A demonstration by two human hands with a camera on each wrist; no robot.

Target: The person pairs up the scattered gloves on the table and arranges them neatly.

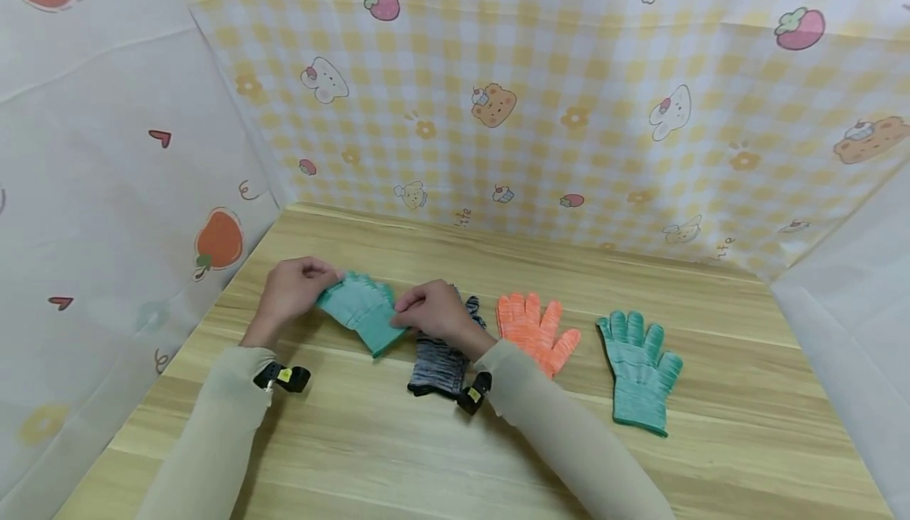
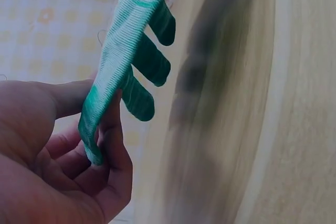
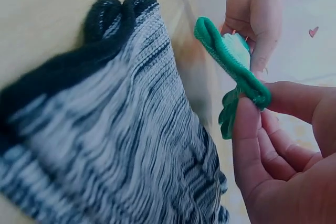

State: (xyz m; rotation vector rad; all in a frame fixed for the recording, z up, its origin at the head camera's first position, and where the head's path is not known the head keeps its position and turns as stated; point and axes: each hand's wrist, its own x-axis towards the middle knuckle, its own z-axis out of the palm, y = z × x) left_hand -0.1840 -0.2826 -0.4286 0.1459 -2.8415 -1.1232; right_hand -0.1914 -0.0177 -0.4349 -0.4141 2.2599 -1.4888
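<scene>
A green knitted glove (image 1: 361, 310) is held up at the left between both hands, tilted above the table. My left hand (image 1: 295, 289) pinches it at the upper left; in the left wrist view thumb and fingers close on its edge, and the glove's fingers (image 2: 152, 61) hang free. With thumb and fingertips, my right hand (image 1: 438, 313) pinches the cuff side, whose green rim (image 3: 231, 66) shows in the right wrist view. Beneath the right hand lies a black-and-white mottled glove (image 1: 439, 366), partly hidden by that hand; its dark cuff (image 3: 63, 66) is close in the right wrist view.
An orange glove (image 1: 529, 330) lies right of the mottled one, partly behind the right sleeve (image 1: 562, 433). Farther right lies another green glove (image 1: 640, 374), fingers toward the back. A patterned curtain (image 1: 540, 125) hangs behind the wooden table (image 1: 398, 449); white cloth (image 1: 142, 212) stands at the left.
</scene>
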